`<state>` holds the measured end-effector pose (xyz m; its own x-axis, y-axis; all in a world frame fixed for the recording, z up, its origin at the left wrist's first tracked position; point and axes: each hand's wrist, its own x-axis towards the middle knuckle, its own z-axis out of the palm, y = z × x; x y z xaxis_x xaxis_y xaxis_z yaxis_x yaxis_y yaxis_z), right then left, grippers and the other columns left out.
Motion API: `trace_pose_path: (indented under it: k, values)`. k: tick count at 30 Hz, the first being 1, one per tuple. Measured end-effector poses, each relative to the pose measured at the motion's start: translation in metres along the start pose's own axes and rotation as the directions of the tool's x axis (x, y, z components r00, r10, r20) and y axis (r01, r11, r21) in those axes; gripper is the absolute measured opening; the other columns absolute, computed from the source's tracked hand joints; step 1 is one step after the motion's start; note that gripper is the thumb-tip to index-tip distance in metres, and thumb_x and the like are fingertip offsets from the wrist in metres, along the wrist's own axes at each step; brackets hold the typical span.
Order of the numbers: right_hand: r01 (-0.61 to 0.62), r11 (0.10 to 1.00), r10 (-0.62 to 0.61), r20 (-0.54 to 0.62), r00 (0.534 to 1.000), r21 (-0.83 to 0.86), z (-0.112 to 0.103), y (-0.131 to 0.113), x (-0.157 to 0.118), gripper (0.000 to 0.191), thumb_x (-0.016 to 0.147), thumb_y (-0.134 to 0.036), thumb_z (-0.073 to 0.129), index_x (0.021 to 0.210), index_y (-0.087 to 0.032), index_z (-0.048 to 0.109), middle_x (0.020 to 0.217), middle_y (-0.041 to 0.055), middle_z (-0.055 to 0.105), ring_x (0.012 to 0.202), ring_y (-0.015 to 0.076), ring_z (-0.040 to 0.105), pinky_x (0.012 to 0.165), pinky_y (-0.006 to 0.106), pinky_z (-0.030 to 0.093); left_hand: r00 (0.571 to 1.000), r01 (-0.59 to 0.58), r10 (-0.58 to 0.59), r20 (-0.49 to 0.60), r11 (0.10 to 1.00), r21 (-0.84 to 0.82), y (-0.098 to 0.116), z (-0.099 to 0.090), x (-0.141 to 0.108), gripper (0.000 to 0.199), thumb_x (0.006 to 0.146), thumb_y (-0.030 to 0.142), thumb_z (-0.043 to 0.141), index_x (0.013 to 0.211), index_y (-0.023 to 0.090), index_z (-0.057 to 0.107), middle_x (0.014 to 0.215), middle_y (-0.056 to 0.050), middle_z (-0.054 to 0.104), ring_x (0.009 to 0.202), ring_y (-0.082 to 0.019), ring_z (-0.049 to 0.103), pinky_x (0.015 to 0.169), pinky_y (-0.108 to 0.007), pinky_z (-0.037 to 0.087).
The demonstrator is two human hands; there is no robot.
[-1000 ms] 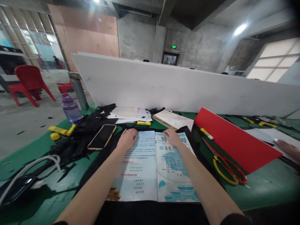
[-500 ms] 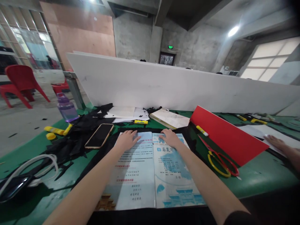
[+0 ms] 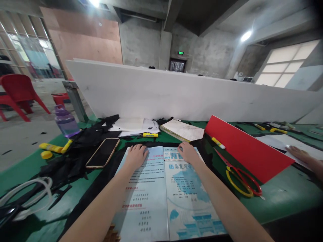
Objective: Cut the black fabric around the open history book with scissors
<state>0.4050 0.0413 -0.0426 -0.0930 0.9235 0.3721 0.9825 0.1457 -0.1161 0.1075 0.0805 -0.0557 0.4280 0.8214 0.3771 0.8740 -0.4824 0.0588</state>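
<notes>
An open book (image 3: 151,208) with blue and white pages lies on black cloth in front of me. My left hand (image 3: 137,156) rests near the top of its left page, fingers spread a little. Near the top of the right page lies my right hand (image 3: 187,152), fingers bent over the upper edge; it holds nothing that I can see. To the right, a folded red card (image 3: 244,148) stands beside scissors (image 3: 239,179) with yellow and red handles and a glue stick (image 3: 218,143).
A phone (image 3: 103,153), black scraps (image 3: 78,151), yellow glue sticks (image 3: 51,148), a white cable (image 3: 47,191) and a purple bottle (image 3: 66,121) are at left. Behind stand papers (image 3: 131,124), a notebook (image 3: 183,130) and a white board (image 3: 176,95). Another person's hand (image 3: 299,154) is at far right.
The view has shifted slightly. My left fingers have drawn closer together, and my right hand has moved a little right along the top of the page.
</notes>
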Motion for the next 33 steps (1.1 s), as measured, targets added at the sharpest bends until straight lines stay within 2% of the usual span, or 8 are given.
trace_pose_path:
  k: [4,7,12,21,26,30,33]
  values:
    - [-0.014,0.999,0.014,0.003,1.000,-0.040,-0.001,-0.001,0.001,0.019,0.089,-0.034,0.048,0.086,-0.019,0.059,0.092,0.0078,0.062,0.094,0.0209,0.056,0.081,0.029,0.040,1.000,-0.023,0.024,0.017,0.999,-0.030,-0.002,0.004,0.004,0.028,0.093,0.025,0.036,0.111,0.016,0.055,0.115,-0.010,0.061,0.109,-0.022,0.054,0.098,-0.035,0.035]
    - [-0.021,0.997,0.021,-0.007,1.000,-0.074,-0.002,-0.004,0.000,0.021,0.090,-0.035,0.045,0.088,-0.018,0.057,0.091,0.0085,0.062,0.092,0.0214,0.057,0.080,0.030,0.039,1.000,0.000,0.000,0.011,0.999,-0.038,-0.001,0.004,0.004,0.026,0.091,0.024,0.038,0.110,0.014,0.054,0.110,-0.012,0.063,0.104,-0.024,0.057,0.093,-0.035,0.039]
    - [-0.010,0.994,0.008,-0.012,1.000,-0.111,-0.005,-0.008,0.000,0.021,0.090,-0.036,0.045,0.091,-0.018,0.055,0.089,0.0086,0.064,0.088,0.0220,0.058,0.079,0.030,0.037,1.000,0.022,-0.023,-0.013,0.999,-0.044,0.001,0.002,0.002,0.026,0.090,0.023,0.040,0.110,0.013,0.052,0.111,-0.014,0.062,0.106,-0.025,0.057,0.093,-0.037,0.040]
    - [0.003,0.994,-0.004,-0.009,1.000,-0.113,-0.003,-0.008,0.002,0.015,0.089,-0.032,0.046,0.091,-0.019,0.054,0.091,0.0075,0.064,0.096,0.0236,0.054,0.085,0.036,0.033,1.000,0.024,-0.025,-0.010,0.999,-0.034,0.001,0.003,0.002,0.024,0.089,0.022,0.039,0.109,0.015,0.052,0.108,-0.012,0.063,0.104,-0.025,0.057,0.092,-0.037,0.041]
    - [0.032,0.996,-0.029,0.037,0.999,-0.086,-0.001,-0.003,0.003,0.020,0.093,-0.031,0.041,0.095,-0.019,0.057,0.095,0.0069,0.064,0.099,0.0216,0.053,0.083,0.031,0.036,1.000,0.025,-0.024,0.019,1.000,-0.013,0.000,0.003,0.003,0.026,0.093,0.022,0.032,0.110,0.013,0.050,0.105,-0.014,0.063,0.103,-0.024,0.057,0.089,-0.036,0.041]
    - [0.079,0.994,-0.072,0.092,0.993,-0.074,-0.003,0.002,0.007,0.021,0.095,-0.030,0.042,0.092,-0.018,0.059,0.097,0.0066,0.064,0.100,0.0196,0.053,0.084,0.028,0.038,0.997,0.029,-0.030,0.069,0.999,0.027,0.000,0.000,0.010,0.024,0.092,0.022,0.036,0.108,0.013,0.050,0.107,-0.016,0.062,0.104,-0.028,0.056,0.085,-0.039,0.043]
    - [0.093,0.992,-0.082,0.128,0.988,-0.081,-0.007,0.003,0.012,0.022,0.094,-0.031,0.044,0.093,-0.016,0.060,0.098,0.0092,0.064,0.097,0.0203,0.055,0.086,0.030,0.040,0.992,0.020,-0.027,0.126,0.998,0.055,-0.001,-0.005,0.018,0.021,0.090,0.023,0.040,0.105,0.012,0.051,0.101,-0.016,0.063,0.101,-0.030,0.057,0.079,-0.038,0.044]
